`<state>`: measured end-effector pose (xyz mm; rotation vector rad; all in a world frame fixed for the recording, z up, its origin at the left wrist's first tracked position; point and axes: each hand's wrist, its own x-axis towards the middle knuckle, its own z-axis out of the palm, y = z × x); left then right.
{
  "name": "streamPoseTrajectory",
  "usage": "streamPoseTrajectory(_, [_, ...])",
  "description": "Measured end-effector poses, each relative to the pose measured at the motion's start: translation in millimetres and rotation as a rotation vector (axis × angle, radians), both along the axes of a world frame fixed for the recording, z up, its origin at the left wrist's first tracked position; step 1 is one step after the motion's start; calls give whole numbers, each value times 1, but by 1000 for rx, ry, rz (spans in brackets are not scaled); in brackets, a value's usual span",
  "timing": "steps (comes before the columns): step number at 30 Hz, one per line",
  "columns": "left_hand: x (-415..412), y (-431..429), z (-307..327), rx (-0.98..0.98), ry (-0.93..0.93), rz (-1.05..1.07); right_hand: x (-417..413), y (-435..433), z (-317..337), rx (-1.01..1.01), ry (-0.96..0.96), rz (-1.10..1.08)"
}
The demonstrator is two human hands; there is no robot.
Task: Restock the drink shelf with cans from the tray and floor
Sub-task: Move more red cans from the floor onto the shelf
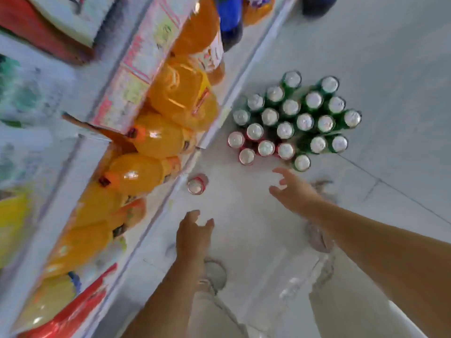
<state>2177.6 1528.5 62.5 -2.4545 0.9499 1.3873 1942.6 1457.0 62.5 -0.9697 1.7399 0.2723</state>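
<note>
Along the left, a white shelf loaded with orange bottles, too blurred to count surely. Right of it, pale floor. On that floor, apart from the shelf base, a tight cluster of twenty-one cans, every one upright, long axis vertical, silver tops facing up at the camera. Sixteen green cans filling the far and right part of the cluster; five red cans bunched at its near left corner, packed against one another and against the green ones. No wall or rim to be made out around the cluster. Below, two bare forearms reaching forward over two pale shoes. Right hand hanging just short of the nearest green can, fingers apart and loosely bent, gripping nothing. Left hand over bare floor, fingers spread and relaxed, likewise empty. Beyond the left hand, a lone can, red, standing upright just beside the shelf base, top up, well apart from the cluster and not touched by either hand.
</note>
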Motion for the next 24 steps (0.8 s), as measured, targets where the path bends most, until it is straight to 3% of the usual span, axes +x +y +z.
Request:
streamPoseTrajectory(6, [20, -1, -143, -15, -88, 137, 23, -8, -138, -56, 19, 58])
streamPoseTrajectory(11, [25, -7, -209, -221, -61, 238, 35, -16, -192, -182, -26, 39])
streamPoseTrajectory(18, [35, -18, -236, -362, -122, 198, 60, -24, -221, -282, 71, -68])
streamPoseTrajectory(24, [22, -10, -181, -308, -42, 199, 57, -8, -176, -294, 115, -96])
